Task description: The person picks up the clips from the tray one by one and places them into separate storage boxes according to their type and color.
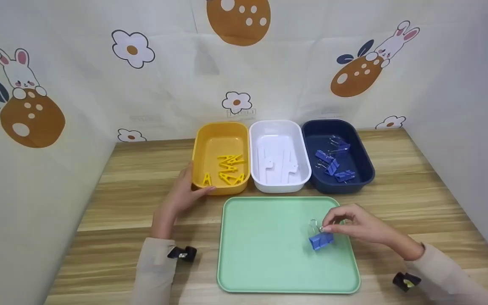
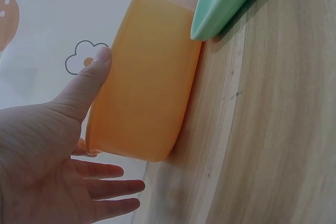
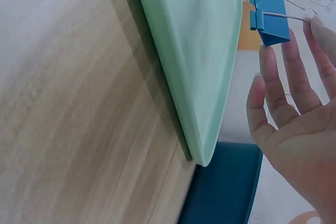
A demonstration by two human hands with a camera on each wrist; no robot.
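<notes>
Over the right part of a green tray (image 1: 265, 245), my right hand (image 1: 356, 224) pinches a blue binder clip (image 1: 321, 241) by a wire handle between thumb and forefinger. The right wrist view shows the binder clip (image 3: 274, 14) with both wire handles swung out and the other fingers loosely extended near it. My left hand (image 1: 180, 192) rests at the front left corner of a yellow bin (image 1: 220, 137). In the left wrist view its thumb (image 2: 94, 74) lies straight against the rim, and three fingers (image 2: 118, 189) stretch out apart from the wall. Several yellow clips (image 1: 228, 168) lie in that bin.
A white bin (image 1: 277, 186) with thin white pieces (image 1: 291, 168) stands beside the yellow one. To its right, a navy bin (image 1: 324, 186) holds several blue binder clips (image 1: 332, 166). Patterned sheeting (image 1: 176, 93) rises behind and beside the wooden table (image 1: 112, 212).
</notes>
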